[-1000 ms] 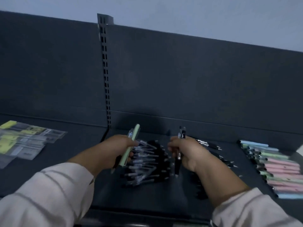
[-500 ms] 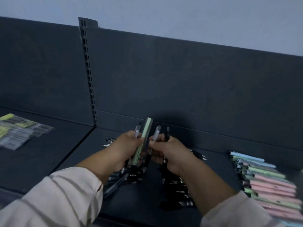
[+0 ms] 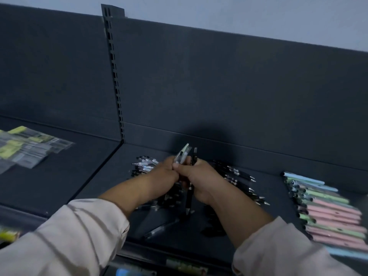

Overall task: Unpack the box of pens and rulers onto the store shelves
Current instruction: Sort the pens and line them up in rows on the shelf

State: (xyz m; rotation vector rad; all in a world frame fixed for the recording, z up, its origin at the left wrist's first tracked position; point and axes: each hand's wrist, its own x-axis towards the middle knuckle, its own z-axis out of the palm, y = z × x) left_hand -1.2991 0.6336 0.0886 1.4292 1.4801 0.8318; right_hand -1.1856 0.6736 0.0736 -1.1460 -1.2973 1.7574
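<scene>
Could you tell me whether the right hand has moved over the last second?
Yes. The right hand moved left, away from the pastel pens, to meet the left hand.

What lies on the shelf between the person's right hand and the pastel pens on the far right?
A fanned row of black pens, tips pointing right, then a bare strip of dark shelf; the head view shows it.

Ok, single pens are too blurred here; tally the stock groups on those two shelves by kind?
Pile of packets: 1
Scatter of black pens: 1
Row of pastel pens: 1
Bundle of pens gripped between left hand and right hand: 1
Total: 4 groups
</scene>
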